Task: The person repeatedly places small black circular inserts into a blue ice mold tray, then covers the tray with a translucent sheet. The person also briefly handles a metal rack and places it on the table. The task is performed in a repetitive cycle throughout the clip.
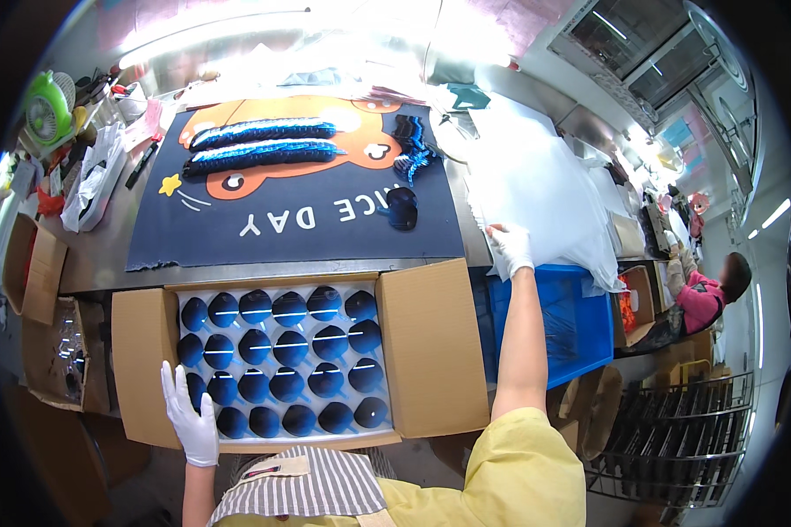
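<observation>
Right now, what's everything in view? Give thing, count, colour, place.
Cardboard box: one, brown, front centre
Round lenses: at least 23, blue, in the box
Table: one, grey, centre
Mat: one, dark blue, on table
Long stacked rows: two, black-blue, on mat
Dark eyewear: apparently one, mat's right
White sheets: uncountable, white, right of mat
Bin: one, blue, below sheets
Fan: one, green, far left
Rack: one, dark, lower right
Co-worker: one, pink top, far right
Left hand: one, white-gloved, box's near-left corner
Right hand: one, white-gloved, sheets' left edge
</observation>
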Demonstrator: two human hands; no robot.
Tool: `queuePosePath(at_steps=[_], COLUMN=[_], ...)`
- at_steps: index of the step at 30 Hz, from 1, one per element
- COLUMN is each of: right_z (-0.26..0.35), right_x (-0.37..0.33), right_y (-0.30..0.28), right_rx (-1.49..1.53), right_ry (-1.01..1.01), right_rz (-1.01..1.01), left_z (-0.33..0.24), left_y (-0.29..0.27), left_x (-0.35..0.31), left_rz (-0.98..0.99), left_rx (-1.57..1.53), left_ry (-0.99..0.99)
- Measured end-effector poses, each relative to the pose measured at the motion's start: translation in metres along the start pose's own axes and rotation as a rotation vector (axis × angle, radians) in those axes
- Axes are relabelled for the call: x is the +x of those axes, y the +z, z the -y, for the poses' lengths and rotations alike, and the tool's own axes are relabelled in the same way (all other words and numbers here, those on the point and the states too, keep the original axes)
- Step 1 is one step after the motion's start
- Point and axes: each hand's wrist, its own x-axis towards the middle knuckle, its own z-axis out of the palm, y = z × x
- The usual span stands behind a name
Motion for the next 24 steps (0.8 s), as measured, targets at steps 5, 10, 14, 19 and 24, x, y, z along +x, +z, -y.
queuePosePath(at_steps=[5, 10, 14, 19, 24], right_z=[-0.002, -0.004, -0.013, -0.020, -0.021], right_x=[-0.002, 0.004, 0.011, 0.012, 0.013], right_y=[0.017, 0.017, 0.023, 0.038, 0.031], right_rx=[0.169, 0.350, 0.284, -0.444, -0.149], right_ry=[0.146, 0.242, 0.197, -0.206, -0.130], right_rz=[0.136, 0.241, 0.188, -0.027, 0.077], left_z=[0.012, 0.018, 0.016, 0.019, 0.021], left_y=[-0.009, -0.012, -0.012, -0.012, -0.014], left_x=[-0.026, -0.043, -0.045, -0.046, -0.049], left_rz=[-0.048, -0.079, -0.089, -0.101, -0.129], left_rx=[0.056, 0.070, 0.041, 0.048, 0.038], left_ry=[-0.020, -0.056, -0.037, -0.037, -0.021])
